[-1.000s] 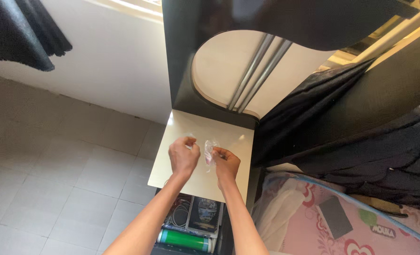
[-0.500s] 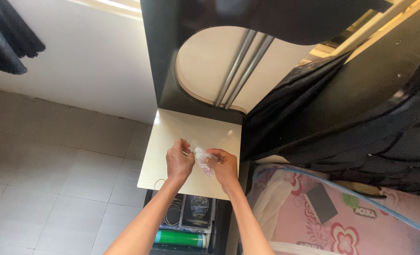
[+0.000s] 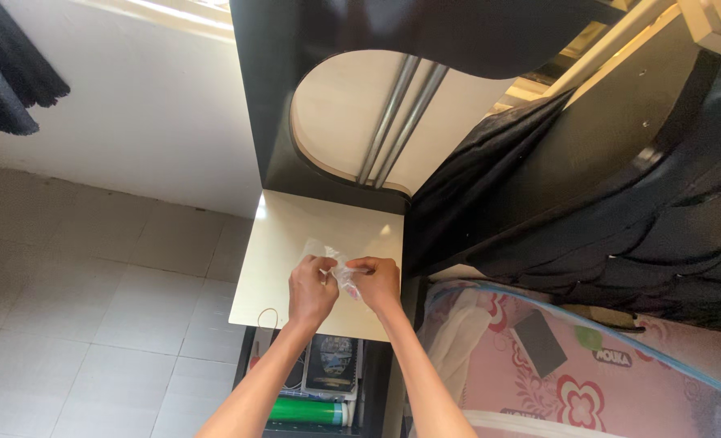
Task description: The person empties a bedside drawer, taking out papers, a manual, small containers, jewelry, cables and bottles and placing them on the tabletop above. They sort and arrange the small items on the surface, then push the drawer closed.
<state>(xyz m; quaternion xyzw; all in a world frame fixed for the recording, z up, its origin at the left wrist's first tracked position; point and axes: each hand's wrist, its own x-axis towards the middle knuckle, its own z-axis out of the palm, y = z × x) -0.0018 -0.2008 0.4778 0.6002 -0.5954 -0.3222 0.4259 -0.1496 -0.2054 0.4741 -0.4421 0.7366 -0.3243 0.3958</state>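
Both hands meet over the cream tabletop [image 3: 295, 243], a small pale shelf jutting out from a tall black cabinet [image 3: 279, 97]. The left hand [image 3: 310, 288] is curled closed, its fingertips pinching one edge of a small clear plastic bag [image 3: 338, 268]; the right hand [image 3: 376, 282] is closed on the bag's opposite side, so the crinkled film is held between the two hands just above the tabletop, toward its near edge. What the bag contains cannot be made out. A thin rubber band [image 3: 268, 318] lies flat on the tabletop's near left corner, just beside the left wrist. Below the tabletop, a lower shelf holds a green cylinder [image 3: 308, 411] lying on its side and a dark printed box [image 3: 334, 365] behind it. To the right of the tabletop hangs dark cloth [image 3: 490, 186], and lower on that side lies pink flowered bedding [image 3: 571, 389]. To the left of the tabletop is a pale tiled floor [image 3: 93, 324].
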